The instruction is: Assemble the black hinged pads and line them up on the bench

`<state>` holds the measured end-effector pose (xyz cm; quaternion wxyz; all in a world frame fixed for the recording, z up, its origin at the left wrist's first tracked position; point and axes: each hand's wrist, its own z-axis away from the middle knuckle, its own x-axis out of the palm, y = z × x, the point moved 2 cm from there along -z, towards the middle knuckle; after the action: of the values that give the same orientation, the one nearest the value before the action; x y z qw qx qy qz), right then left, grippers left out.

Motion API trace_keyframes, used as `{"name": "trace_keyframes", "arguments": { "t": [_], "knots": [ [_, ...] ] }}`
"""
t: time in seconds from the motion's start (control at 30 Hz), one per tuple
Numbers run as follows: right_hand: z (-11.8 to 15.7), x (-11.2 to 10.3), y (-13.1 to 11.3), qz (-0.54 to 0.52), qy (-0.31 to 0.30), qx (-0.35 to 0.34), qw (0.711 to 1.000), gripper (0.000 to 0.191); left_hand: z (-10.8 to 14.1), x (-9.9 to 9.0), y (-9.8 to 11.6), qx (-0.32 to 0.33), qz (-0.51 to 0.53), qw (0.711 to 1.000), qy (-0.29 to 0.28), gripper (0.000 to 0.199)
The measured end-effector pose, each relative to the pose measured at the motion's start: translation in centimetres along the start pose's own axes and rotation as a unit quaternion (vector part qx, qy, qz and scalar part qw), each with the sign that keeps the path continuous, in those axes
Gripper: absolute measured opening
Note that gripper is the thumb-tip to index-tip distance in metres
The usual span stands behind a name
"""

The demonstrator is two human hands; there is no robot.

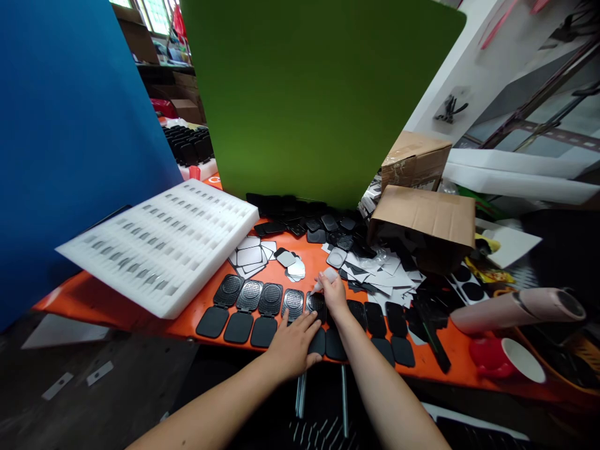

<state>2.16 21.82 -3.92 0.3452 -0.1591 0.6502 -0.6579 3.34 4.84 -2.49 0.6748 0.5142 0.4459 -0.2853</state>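
Your right hand (334, 297) is clamped on a small white bottle (330, 274), its narrow tip directed at the upper half of one case near the middle of the surface's near edge; the bottle's contents cannot be made out. Your left hand (295, 342) lies palm down, fingers extended and slightly apart, over the lower halves of neighbouring cases. The opened black cases (230, 290) form a row along the near edge of the orange surface (281, 240), each round recess in the upper halves facing up, several with a gridded pattern. Beyond the row, you see silvery discs (296, 267) overlapping in a small pile, with white cards (250, 255) to their left. At the left edge, a white foam tray (213, 265) carries rows of slots, many holding thin grey pieces. Toward the far right corner, a cardboard box (424, 212) gapes toward you, its interior dark. At the near right corner, a red mug (490, 359) shows a pale inside, beside a pink tumbler (497, 312).
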Motion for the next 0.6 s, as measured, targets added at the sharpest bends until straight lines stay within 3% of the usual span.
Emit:
{"name": "trace_keyframes", "arguments": {
  "t": [0.6],
  "knots": [
    [0.38, -0.08, -0.39, 0.096, 0.03, -0.052, 0.994, 0.035, 0.03, 0.25, -0.09, 0.004, 0.007, 1.0, 0.01, 0.066]
  ]
}}
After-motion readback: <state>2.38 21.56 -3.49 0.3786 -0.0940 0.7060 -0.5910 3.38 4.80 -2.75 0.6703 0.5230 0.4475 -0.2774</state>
